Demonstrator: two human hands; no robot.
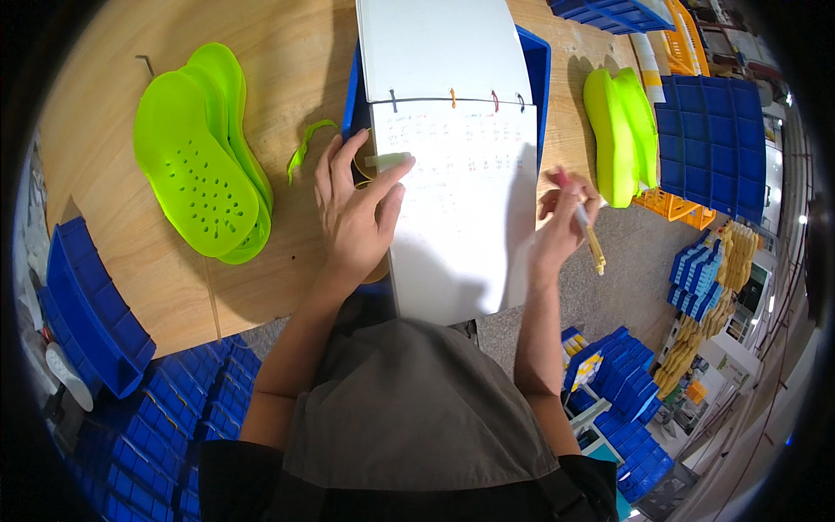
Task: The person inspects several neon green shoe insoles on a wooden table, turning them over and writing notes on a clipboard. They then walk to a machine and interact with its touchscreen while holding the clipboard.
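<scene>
An open ring-bound notebook [463, 215] with handwriting on its lower page lies across a blue plastic bin [535, 49]. My left hand [355, 209] rests at the page's left edge, fingers spread, its index fingertip on the paper near a pale translucent strip [386, 159]. My right hand [566, 218] is just off the page's right edge and holds a pen [590, 238] with a yellowish end pointing down and away from the paper. Round brownish items in the bin are mostly hidden under the notebook and my left hand.
Bright green perforated insoles [196, 163] are stacked on the wooden table [293, 39] at left, beside a green scrap [300, 153] and a hex key [146, 64]. More green insoles [620, 137] stand at right. Blue bins [711, 143] and an orange crate [678, 207] flank the table.
</scene>
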